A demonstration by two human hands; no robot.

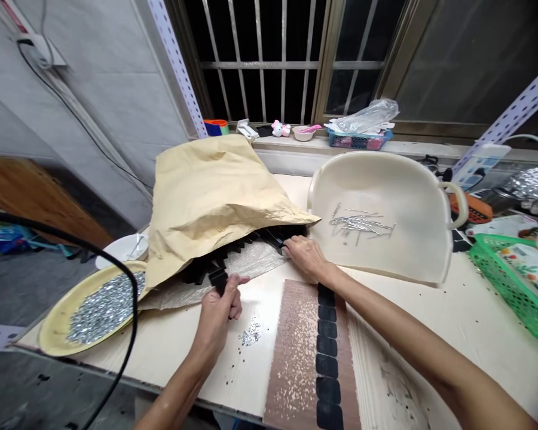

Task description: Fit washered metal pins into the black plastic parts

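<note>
A large paper sack (210,185) lies on its side with its mouth toward me, and flat black pieces (199,270) show inside. My left hand (224,301) is closed, pinching one black piece (217,278) at the left of the mouth. At the right of the mouth, my right hand (305,255) has its fingers curled against another black piece (275,240); its fingertips are partly hidden. Between my arms is a brown board (296,352) with a column of black rounded squares (327,346). Small metal washers (251,332) are scattered near my left wrist.
At left, a yellow bowl (54,328) holds many small metal parts, and a black cable (132,322) hangs in front of it. A white scoop-shaped tub (385,179) with metal pins (361,222) stands at right. Beyond it is a green basket (511,298). Small items line the windowsill.
</note>
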